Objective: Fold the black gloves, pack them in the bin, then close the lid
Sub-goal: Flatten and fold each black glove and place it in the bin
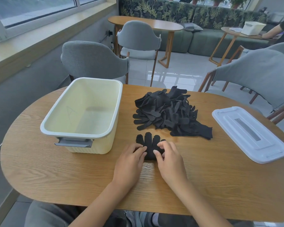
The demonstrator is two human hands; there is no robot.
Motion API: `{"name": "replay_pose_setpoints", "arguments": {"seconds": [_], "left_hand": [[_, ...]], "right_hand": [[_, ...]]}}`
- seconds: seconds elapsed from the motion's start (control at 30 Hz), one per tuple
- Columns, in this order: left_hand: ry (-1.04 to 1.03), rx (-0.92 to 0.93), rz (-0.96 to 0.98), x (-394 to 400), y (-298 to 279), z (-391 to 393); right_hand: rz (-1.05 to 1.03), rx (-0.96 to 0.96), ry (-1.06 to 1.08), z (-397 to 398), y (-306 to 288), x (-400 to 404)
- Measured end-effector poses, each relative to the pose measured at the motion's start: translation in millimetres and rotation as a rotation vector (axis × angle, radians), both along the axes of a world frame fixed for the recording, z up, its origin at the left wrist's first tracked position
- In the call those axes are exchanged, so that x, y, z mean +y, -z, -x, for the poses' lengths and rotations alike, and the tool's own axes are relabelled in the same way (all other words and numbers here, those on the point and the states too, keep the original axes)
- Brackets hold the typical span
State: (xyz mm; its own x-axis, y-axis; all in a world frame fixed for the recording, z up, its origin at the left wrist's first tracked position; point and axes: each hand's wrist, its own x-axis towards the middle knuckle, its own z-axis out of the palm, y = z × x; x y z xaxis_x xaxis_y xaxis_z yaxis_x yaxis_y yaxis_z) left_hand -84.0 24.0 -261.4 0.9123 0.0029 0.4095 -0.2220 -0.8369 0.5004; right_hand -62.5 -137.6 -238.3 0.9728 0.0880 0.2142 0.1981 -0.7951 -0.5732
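Black glove (148, 141) lies flat on the table (56, 177), just right of the empty bin (82, 108), its long axis running near to far, fingers pointing away. Left hand (129, 163) and right hand (169, 161) pinch its near end from either side, equally close. Any fold would likely run along that axis. Pile (169, 112) sits beyond; lid (249, 133) lies far right.

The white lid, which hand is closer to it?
Right. The right hand rests on the glove, on the white lid's side; the left hand is farther away, toward the bin.
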Motion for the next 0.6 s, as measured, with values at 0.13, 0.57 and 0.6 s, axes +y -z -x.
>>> {"name": "replay_pose_setpoints", "arguments": {"seconds": [0.13,0.57,0.6], "left_hand": [[0.074,0.044,-0.129,5.1,-0.3,6.4],[0.144,0.087,-0.138,6.1,-3.0,-0.9],[0.149,0.082,-0.13,6.2,-2.5,-1.7]], "right_hand": [[0.331,-0.251,-0.142,15.8,8.7,-0.9],[0.258,-0.204,-0.15,5.1,19.6,-0.1],[0.248,-0.204,-0.154,4.9,18.5,-0.5]]}}
